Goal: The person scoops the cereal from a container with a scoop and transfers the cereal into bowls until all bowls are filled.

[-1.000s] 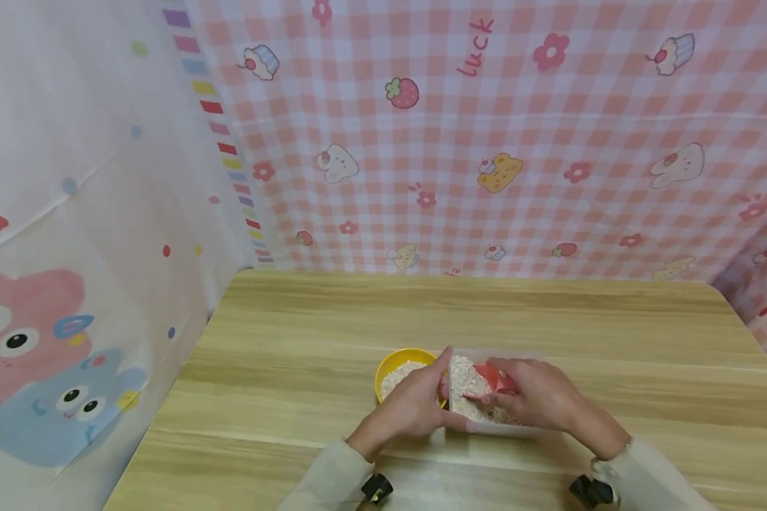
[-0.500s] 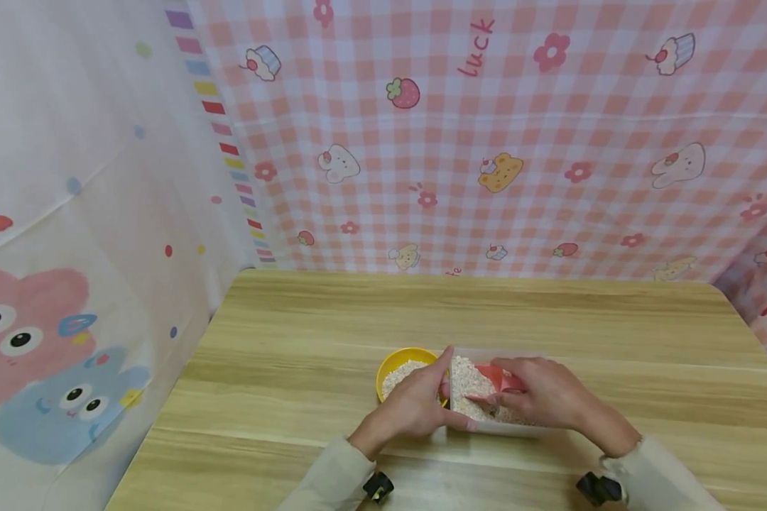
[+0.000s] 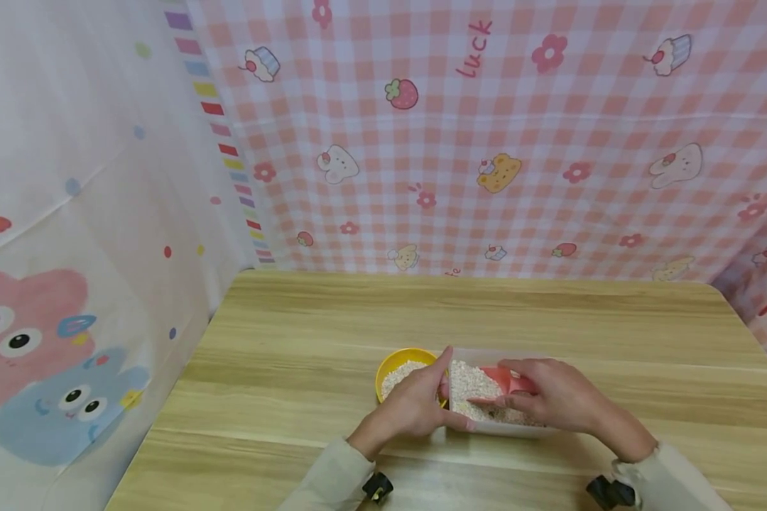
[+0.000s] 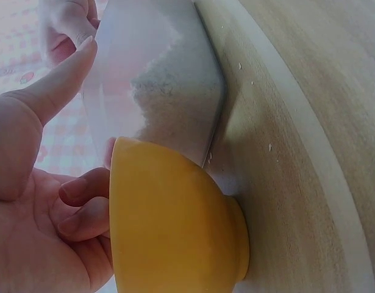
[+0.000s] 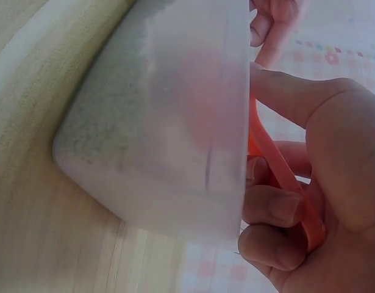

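A clear plastic box point(image 3: 508, 429) filled with pale oat-like flakes point(image 3: 468, 383) stands on the table. My left hand point(image 3: 412, 403) holds its left end, thumb on the near side and index finger at the far side. Beside that hand, a yellow bowl point(image 4: 169, 220) also contains pale flakes point(image 3: 399, 372); the hand partly covers it in the head view. My right hand point(image 3: 559, 394) grips a red scoop point(image 3: 497, 375) by its handle point(image 5: 285, 177), fingers curled around it. The scoop's front is inside the box, among the flakes, and partly hidden by the hand.
The wooden table point(image 3: 294, 333) extends around the box and bowl. A few loose flakes point(image 4: 270, 148) lie on it near the box. A pink checked cloth point(image 3: 371, 142) hangs behind, and a white printed cloth point(image 3: 115, 184) hangs at the left.
My right hand and the red scoop have moved a little to the right inside the box. My left hand, the box and the bowl stay in place.
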Demonstrator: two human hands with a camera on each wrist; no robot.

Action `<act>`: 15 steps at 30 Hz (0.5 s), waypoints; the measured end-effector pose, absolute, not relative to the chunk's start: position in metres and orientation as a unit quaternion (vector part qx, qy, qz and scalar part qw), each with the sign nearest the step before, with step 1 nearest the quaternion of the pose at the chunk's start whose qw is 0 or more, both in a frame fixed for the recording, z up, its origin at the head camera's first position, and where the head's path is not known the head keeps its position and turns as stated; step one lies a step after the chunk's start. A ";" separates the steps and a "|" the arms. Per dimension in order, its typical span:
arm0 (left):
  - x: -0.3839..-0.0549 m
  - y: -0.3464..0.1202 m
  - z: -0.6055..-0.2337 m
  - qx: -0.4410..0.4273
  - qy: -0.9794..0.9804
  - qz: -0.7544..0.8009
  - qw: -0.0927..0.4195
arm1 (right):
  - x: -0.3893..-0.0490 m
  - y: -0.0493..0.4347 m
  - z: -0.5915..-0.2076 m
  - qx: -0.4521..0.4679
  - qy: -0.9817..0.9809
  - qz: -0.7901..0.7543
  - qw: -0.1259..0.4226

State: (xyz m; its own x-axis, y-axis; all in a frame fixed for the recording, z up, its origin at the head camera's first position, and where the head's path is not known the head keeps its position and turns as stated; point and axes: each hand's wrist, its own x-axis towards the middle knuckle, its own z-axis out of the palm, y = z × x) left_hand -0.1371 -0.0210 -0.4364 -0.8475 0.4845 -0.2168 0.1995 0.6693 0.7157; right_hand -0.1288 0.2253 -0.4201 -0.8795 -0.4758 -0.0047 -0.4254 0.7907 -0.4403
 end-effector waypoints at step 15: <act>-0.137 -0.020 -0.436 0.190 0.894 0.354 0.199 | -0.124 0.233 -0.425 -0.241 0.938 -0.245 0.038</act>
